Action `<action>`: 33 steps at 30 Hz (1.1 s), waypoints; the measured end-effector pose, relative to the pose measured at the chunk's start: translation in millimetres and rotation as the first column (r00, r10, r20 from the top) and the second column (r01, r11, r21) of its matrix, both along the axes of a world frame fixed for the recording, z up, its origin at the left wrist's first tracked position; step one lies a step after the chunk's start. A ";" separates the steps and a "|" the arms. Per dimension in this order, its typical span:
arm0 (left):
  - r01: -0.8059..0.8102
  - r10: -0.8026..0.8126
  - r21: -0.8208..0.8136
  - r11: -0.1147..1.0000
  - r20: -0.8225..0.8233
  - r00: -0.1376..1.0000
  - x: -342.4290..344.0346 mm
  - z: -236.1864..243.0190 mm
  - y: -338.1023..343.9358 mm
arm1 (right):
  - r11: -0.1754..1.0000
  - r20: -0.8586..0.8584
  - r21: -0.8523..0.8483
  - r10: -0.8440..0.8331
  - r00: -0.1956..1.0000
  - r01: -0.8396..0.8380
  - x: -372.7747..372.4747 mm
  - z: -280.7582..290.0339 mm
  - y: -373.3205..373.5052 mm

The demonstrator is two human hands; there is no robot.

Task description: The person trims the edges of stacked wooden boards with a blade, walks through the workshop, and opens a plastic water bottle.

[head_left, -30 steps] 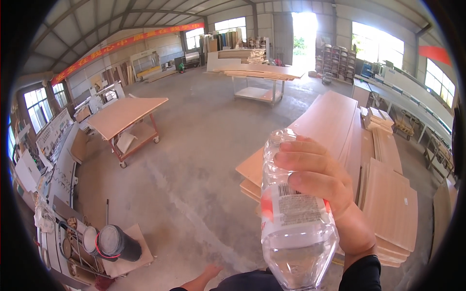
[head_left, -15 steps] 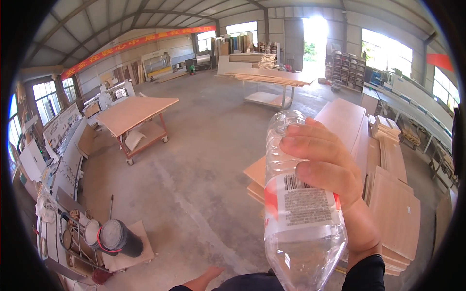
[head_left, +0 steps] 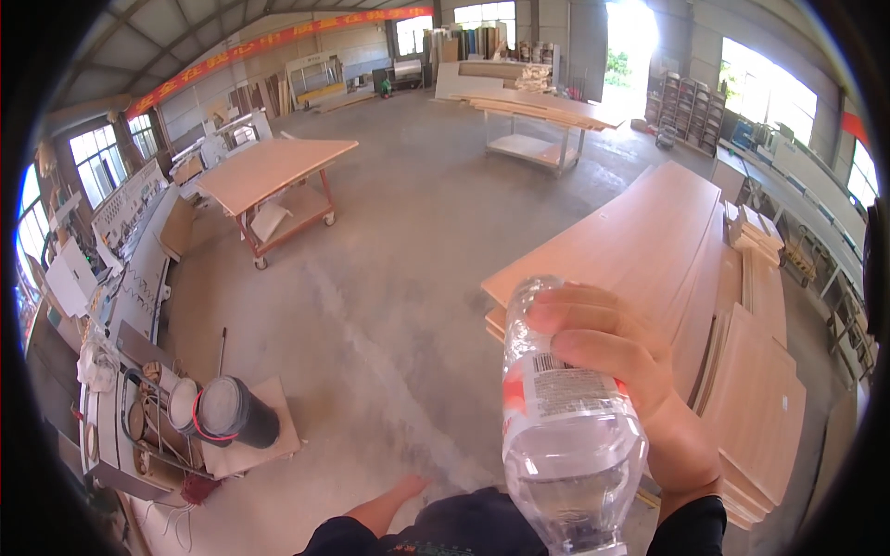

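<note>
My right hand (head_left: 603,347) is wrapped around a clear plastic water bottle (head_left: 579,459) with a white and red label. The bottle is tilted, its base up and away from me and its neck low and close to my body. Some clear liquid shows in the shoulder part near the neck. The bottle's mouth lies at the lower edge, and I cannot make out a cap. Down beside my dark clothing hangs my left hand (head_left: 408,488), small in view and away from the bottle; its fingers are too unclear to read.
Stacked wood panels (head_left: 640,241) lie at my right. Further off stand a red-framed wheeled cart (head_left: 283,181) with a board on top and a second loaded cart (head_left: 547,111). A black bucket (head_left: 243,412) sits at the lower left, near a long machine (head_left: 139,278).
The bottle and my right hand have moved lower in view, and more of the panel stack shows behind them. The view has tilted downward. My grip on the bottle stays.
</note>
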State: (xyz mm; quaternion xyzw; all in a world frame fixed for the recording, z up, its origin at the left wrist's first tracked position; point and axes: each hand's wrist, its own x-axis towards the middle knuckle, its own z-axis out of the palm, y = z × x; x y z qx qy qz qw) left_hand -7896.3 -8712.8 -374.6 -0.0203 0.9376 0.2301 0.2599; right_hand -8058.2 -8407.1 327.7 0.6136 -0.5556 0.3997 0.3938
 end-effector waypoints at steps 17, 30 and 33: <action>-0.337 0.316 0.078 0.938 0.198 0.928 -14.0 187.5 22.9 | 0.991 0.289 0.126 0.002 0.957 -0.040 -13.3 -60.6 0.9; -0.225 0.247 0.228 0.947 -0.076 0.966 -22.2 118.0 4.6 | 1.000 0.120 0.008 0.006 0.993 -0.007 -13.9 -25.0 -8.1; -0.205 0.204 0.114 0.972 0.021 0.979 -20.0 108.8 3.0 | 0.999 0.061 -0.005 -0.038 0.997 0.038 -14.4 -12.5 -1.8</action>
